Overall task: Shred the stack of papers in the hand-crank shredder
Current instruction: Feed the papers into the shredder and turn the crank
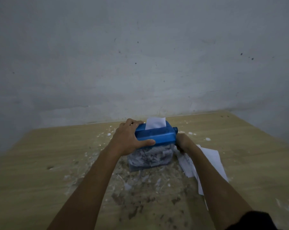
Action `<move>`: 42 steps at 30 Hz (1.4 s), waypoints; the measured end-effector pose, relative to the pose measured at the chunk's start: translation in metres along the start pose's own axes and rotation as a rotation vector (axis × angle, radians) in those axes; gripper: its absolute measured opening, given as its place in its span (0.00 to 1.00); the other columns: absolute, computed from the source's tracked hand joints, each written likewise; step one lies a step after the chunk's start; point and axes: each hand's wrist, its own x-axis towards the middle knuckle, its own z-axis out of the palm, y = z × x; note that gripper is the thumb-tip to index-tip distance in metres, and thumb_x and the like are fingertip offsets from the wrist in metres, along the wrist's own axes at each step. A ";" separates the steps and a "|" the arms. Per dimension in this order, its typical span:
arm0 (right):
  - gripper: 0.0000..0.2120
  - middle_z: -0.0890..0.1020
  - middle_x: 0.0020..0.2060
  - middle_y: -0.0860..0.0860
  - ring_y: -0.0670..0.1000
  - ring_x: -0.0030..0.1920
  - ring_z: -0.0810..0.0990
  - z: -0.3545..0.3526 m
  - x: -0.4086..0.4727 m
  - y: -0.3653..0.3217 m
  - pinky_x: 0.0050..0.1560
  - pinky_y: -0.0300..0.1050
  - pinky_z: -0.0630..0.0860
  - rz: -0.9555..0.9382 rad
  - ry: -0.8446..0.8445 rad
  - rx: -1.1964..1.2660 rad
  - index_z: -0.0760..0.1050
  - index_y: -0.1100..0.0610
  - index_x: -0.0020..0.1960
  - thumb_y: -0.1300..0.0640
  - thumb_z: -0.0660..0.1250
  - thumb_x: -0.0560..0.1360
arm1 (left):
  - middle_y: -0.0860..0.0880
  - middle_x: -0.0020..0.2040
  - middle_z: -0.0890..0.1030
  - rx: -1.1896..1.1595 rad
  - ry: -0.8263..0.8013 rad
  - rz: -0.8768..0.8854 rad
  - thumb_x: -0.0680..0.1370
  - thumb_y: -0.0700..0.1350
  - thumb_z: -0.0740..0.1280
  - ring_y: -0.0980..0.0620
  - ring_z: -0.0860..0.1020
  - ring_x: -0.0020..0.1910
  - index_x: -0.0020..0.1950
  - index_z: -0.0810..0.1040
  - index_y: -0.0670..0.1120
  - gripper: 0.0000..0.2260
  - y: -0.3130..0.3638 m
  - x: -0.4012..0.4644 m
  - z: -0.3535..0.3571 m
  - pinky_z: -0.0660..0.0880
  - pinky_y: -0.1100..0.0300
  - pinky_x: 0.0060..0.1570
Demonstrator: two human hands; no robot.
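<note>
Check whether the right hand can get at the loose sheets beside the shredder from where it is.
Probably yes. The right hand is at the shredder's right side, and the loose sheets lie uncovered just beneath its forearm.

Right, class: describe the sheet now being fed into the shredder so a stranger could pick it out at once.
Find the wooden table against the wall, then the blue shredder on it. The sheet stands upright in its top slot; the other papers lie flat on the table to its right.
</note>
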 end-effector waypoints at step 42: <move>0.19 0.70 0.29 0.55 0.52 0.30 0.66 -0.023 0.024 -0.045 0.33 0.44 0.65 -0.108 0.244 0.215 0.66 0.57 0.32 0.48 0.52 0.76 | 0.54 0.68 0.65 0.012 -0.088 0.039 0.61 0.82 0.57 0.49 0.66 0.65 0.78 0.63 0.56 0.51 -0.003 0.004 -0.004 0.69 0.47 0.67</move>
